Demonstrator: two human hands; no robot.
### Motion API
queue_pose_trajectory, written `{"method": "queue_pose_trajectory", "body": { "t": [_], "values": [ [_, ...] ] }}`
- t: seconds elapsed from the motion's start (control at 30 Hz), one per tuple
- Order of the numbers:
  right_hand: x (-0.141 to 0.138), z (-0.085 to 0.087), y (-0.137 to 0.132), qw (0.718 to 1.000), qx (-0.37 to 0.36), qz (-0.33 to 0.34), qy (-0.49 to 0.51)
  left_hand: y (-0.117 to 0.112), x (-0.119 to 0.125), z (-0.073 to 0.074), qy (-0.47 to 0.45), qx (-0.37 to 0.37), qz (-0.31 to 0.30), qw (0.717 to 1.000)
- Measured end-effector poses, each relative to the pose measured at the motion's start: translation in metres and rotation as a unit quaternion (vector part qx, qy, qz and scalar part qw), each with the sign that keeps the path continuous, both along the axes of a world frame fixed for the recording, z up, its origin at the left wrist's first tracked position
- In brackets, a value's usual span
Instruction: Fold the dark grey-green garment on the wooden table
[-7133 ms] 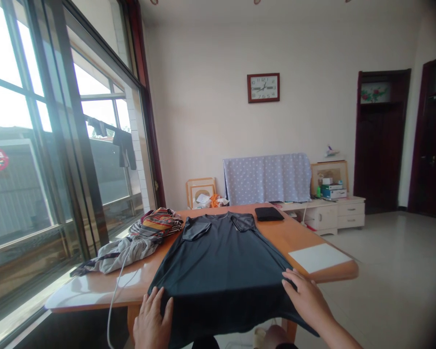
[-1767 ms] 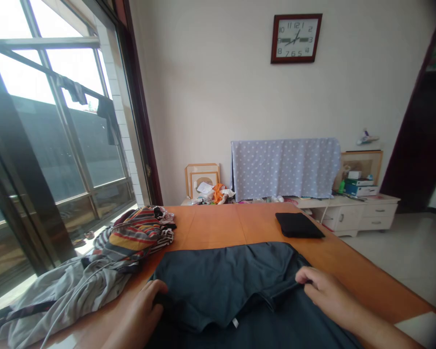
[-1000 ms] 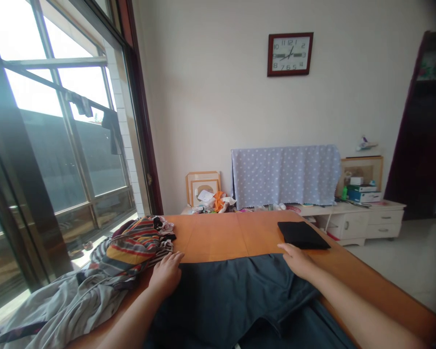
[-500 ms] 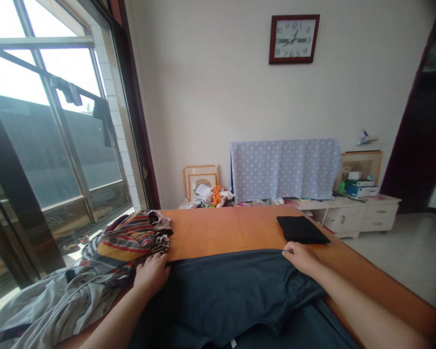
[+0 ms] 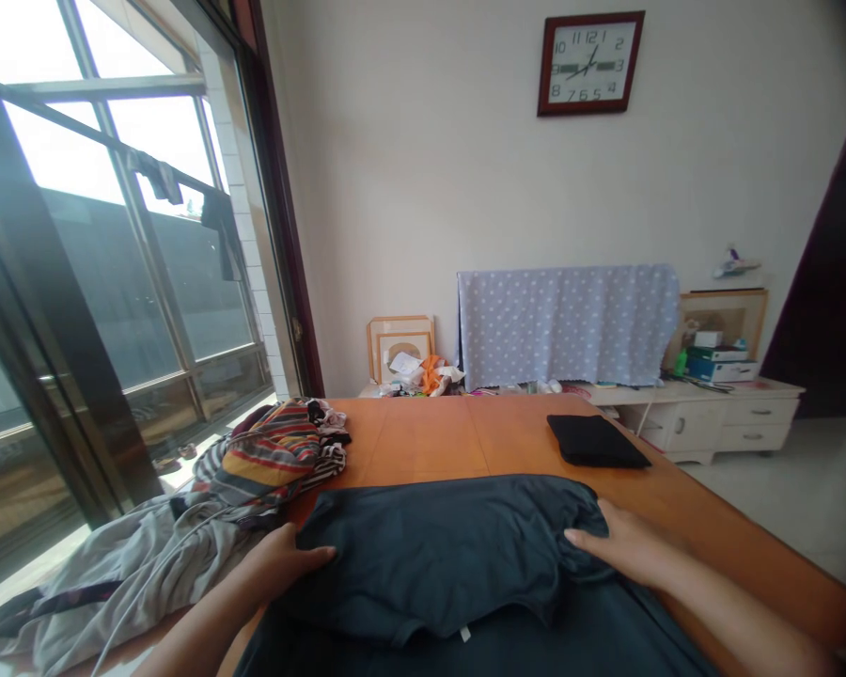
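A dark grey-green shirt (image 5: 437, 555) lies across the near part of the table, its upper part folded over the rest. A small white label (image 5: 465, 634) shows at the lower edge of the fold. My left hand (image 5: 292, 557) grips the shirt's left side, thumb on top and fingers mostly hidden. On the opposite side, my right hand (image 5: 610, 538) pinches a bunched part of the cloth, with its thumb over the fabric. Past the shirt, at the back right, rests a folded black cloth (image 5: 598, 440), touched by neither hand.
A heap of striped clothes (image 5: 274, 453) and a grey garment (image 5: 148, 555) lie along the left of the wooden table (image 5: 423, 437). Behind stand a low white cabinet (image 5: 719, 418) and something under a dotted cloth (image 5: 568, 324). A glass window is at the left.
Both hands have come nearer, down from the shirt's far corners to its sides. The far edge is now rounder, and the folded part lies a little differently. The view has shifted slightly left.
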State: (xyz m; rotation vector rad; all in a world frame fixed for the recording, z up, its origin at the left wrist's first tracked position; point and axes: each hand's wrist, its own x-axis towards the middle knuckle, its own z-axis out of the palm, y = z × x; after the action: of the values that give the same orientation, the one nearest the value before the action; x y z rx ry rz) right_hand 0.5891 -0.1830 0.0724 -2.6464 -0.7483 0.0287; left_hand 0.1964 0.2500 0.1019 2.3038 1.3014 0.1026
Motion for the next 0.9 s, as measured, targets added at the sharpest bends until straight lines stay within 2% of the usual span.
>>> {"method": "queue_pose_trajectory", "body": {
  "t": [0.1,0.2,0.3,0.4,0.57,0.9],
  "values": [
    [-0.031,-0.013,-0.001,0.996,-0.073,0.016,-0.057,-0.018,-0.002,0.0,0.009,0.017,-0.05,0.999],
    [-0.055,-0.025,0.005,0.992,-0.079,0.044,-0.086,-0.041,0.003,0.003,0.033,0.071,-0.081,0.994],
    [-0.064,-0.033,0.016,0.99,-0.071,0.07,-0.104,-0.061,0.011,0.006,0.068,0.124,-0.054,0.988],
    [-0.061,-0.033,0.027,0.988,-0.058,0.083,-0.118,-0.068,0.021,0.006,0.079,0.144,-0.035,0.986],
    [-0.037,-0.024,0.052,0.989,-0.059,0.073,-0.113,-0.048,0.049,0.0,0.072,0.163,-0.022,0.984],
    [0.055,-0.017,0.138,0.985,-0.096,0.013,-0.146,0.034,0.143,-0.008,0.03,0.169,0.016,0.985]
  ]
}}
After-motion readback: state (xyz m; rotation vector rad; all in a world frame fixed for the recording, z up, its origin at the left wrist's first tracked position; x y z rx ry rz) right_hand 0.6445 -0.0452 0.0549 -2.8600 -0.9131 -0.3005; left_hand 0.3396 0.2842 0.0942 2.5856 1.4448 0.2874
